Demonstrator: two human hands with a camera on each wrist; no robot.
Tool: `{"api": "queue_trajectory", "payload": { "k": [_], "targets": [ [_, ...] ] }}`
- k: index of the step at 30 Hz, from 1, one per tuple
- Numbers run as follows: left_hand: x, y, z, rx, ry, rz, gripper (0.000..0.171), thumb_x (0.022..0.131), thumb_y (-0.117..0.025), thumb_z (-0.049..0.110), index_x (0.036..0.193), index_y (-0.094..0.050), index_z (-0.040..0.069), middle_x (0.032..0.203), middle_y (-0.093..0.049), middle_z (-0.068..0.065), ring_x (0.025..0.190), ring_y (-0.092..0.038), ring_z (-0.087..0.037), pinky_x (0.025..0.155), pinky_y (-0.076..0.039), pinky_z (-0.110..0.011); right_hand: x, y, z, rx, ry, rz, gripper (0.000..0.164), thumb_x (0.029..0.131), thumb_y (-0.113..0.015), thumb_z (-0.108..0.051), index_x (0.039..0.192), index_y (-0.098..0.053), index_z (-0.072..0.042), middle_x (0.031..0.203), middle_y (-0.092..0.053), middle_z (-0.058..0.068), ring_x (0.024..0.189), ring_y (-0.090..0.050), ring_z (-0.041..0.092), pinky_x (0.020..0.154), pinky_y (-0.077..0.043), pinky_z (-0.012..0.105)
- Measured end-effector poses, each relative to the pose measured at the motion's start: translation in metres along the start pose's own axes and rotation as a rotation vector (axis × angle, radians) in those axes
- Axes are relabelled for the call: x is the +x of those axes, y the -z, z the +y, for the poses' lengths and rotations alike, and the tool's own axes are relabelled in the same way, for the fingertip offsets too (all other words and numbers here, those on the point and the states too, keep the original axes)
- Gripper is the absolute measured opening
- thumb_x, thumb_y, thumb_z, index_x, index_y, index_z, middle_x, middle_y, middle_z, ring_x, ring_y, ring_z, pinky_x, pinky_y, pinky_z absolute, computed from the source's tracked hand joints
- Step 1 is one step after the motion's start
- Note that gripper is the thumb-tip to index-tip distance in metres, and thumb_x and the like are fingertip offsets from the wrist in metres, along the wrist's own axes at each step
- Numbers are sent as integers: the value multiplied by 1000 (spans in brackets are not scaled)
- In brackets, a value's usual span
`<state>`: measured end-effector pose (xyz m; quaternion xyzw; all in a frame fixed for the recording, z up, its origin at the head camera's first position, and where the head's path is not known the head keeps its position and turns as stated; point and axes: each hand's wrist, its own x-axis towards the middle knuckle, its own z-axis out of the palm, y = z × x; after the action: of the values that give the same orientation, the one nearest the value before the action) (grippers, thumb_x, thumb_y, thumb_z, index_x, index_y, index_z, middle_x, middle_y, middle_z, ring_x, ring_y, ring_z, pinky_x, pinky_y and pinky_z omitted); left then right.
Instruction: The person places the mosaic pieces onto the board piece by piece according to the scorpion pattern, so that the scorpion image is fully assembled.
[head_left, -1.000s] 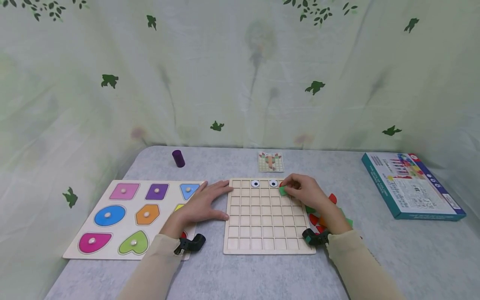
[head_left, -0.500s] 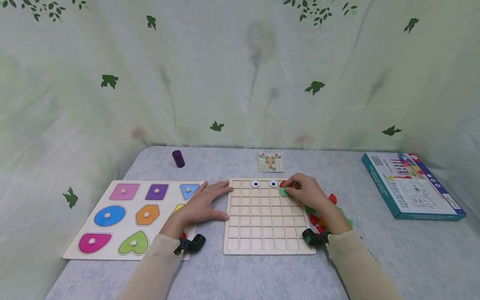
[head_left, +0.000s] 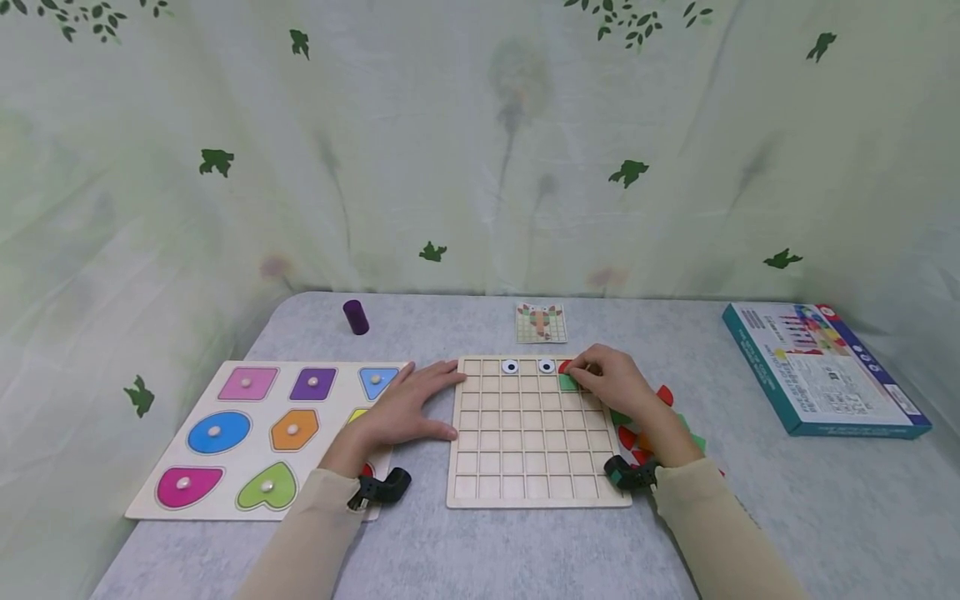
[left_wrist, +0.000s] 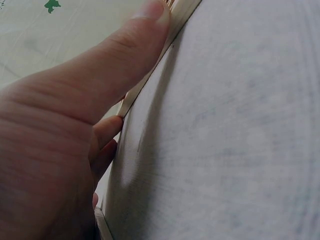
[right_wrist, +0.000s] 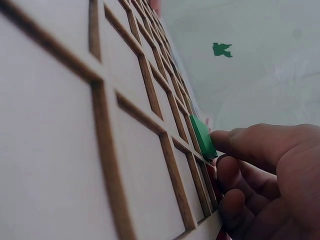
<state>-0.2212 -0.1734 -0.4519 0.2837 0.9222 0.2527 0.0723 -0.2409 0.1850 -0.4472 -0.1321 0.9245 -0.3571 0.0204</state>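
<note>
A wooden grid board (head_left: 532, 442) lies mid-table. Two round eye tiles (head_left: 510, 367) sit in its far row, beside a red piece (head_left: 565, 366). My left hand (head_left: 405, 407) rests at the board's left edge, fingers spread, thumb (left_wrist: 125, 55) along the rim in the left wrist view. At the far right of the grid, my right hand (head_left: 611, 379) has its thumb and a curled finger at a green square tile (head_left: 567, 383). In the right wrist view this green tile (right_wrist: 202, 137) stands slightly proud of the grid, thumb against it.
Loose red, green and orange pieces (head_left: 630, 437) lie right of the board, partly under my right forearm. A knobbed shape puzzle (head_left: 255, 446) is at left. A pattern card (head_left: 541, 323) and purple cylinder (head_left: 356, 317) are behind; a flat box (head_left: 825, 375) lies right.
My right fingers have shifted slightly up and right, and more of the green tile shows beneath them. The left hand stays at the board's edge.
</note>
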Motion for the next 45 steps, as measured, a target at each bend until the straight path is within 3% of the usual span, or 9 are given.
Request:
{"api": "queue_trajectory", "payload": {
  "k": [14, 22, 27, 34, 40, 45],
  "targets": [
    [0, -1, -1, 4, 10, -5, 89, 77, -81, 53, 152, -44, 23, 165, -29, -2, 154, -24, -28, 127, -1, -58, 2, -1, -2, 215, -81, -25, 19, 105, -47, -9, 103, -65, -7, 86, -61, 9, 77, -55, 21, 68, -49, 27],
    [0, 0, 0, 2, 13, -5, 88, 77, -81, 52, 151, -45, 23, 165, -30, -2, 154, -24, -28, 127, 0, -58, 3, 1, -1, 328, -73, -44, 14, 103, -45, -3, 105, -59, -3, 82, -57, 11, 72, -54, 22, 61, -48, 26],
    [0, 0, 1, 2, 10, 0, 86, 77, -81, 52, 150, -46, 23, 165, -30, -4, 154, -25, -29, 127, -2, -59, 1, 7, -1, 354, -98, -60, 15, 104, -47, -9, 110, -59, -3, 85, -57, 12, 71, -53, 22, 59, -47, 28],
    [0, 0, 1, 0, 11, -5, 86, 77, -81, 52, 150, -46, 23, 165, -30, -4, 154, -24, -29, 127, -1, -59, -3, 28, 2, 240, -123, -6, 21, 103, -52, -18, 116, -62, -6, 107, -62, 17, 84, -56, 27, 69, -51, 30],
    [0, 0, 1, -4, 8, -1, 86, 77, -81, 52, 150, -46, 24, 165, -31, -4, 154, -25, -29, 127, -1, -59, -5, 43, 11, 131, -196, -78, 25, 101, -57, -26, 122, -61, -12, 120, -62, 14, 91, -60, 25, 75, -56, 28],
    [0, 0, 1, 2, 7, 0, 86, 76, -82, 52, 150, -46, 24, 165, -31, -4, 154, -25, -28, 127, -2, -59, -11, 57, 19, 72, -180, -122, 30, 99, -60, -23, 127, -61, -12, 125, -61, 16, 98, -60, 27, 74, -58, 29]
  ]
}}
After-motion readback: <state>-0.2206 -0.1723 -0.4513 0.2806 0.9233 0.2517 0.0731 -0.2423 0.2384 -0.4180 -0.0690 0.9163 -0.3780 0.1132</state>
